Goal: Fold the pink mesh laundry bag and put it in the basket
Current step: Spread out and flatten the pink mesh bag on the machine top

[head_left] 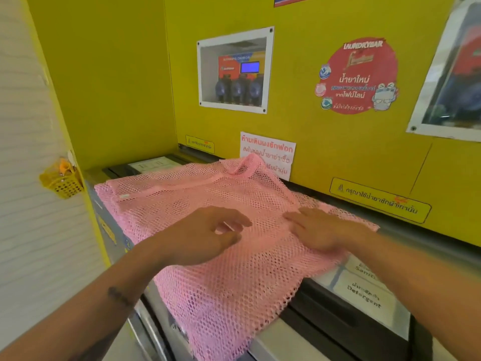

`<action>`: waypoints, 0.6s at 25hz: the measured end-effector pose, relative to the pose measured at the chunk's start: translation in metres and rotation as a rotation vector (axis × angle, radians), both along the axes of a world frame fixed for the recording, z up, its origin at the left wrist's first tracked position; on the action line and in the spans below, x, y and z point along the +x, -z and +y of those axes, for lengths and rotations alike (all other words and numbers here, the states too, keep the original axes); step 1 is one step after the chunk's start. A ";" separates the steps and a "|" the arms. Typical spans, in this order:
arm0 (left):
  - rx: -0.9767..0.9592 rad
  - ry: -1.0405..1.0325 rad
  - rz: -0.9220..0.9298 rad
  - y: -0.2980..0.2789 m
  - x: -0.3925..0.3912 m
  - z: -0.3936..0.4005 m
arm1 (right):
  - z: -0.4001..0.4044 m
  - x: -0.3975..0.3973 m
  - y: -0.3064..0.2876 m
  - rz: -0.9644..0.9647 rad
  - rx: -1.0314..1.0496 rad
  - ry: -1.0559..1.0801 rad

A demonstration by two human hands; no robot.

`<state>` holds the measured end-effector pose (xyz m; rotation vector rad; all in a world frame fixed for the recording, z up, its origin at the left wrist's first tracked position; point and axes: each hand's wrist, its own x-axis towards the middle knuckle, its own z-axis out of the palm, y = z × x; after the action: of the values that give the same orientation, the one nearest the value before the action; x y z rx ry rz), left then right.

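The pink mesh laundry bag (208,194) lies spread out on top of a washing machine (286,342), its near edge hanging over the front. Its far corner is bunched up against the yellow wall. My left hand (208,233) hovers over the middle of the bag, fingers apart and slightly curled, holding nothing. To its right, my right hand (320,230) rests flat on the mesh with the fingers spread. A small yellow plastic basket (61,179) hangs on the wall at the left.
A yellow wall panel (312,157) with stickers and a framed window stands right behind the machine. The detergent drawer with labels (364,295) lies at the right of the bag. A white corrugated wall (31,204) closes off the left side.
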<state>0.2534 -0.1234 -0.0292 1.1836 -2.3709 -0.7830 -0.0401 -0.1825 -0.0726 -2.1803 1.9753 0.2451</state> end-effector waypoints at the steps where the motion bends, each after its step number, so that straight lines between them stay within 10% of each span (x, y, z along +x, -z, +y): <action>1: -0.001 0.003 0.010 -0.001 0.002 -0.016 | 0.002 -0.004 -0.008 0.014 0.060 0.009; 5: -0.020 -0.008 -0.007 -0.002 0.017 -0.097 | -0.008 0.008 -0.064 0.175 0.159 0.076; 12: -0.278 -0.268 -0.510 0.044 0.054 -0.243 | -0.126 0.106 -0.055 -0.135 -0.170 0.128; 15: -0.309 -0.347 -0.413 0.047 0.073 -0.267 | -0.170 0.141 -0.036 0.101 -0.419 0.137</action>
<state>0.3269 -0.3906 -0.0761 1.6738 -2.3707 -0.0559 0.1014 -0.3530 -0.0365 -2.2878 2.4015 -0.0912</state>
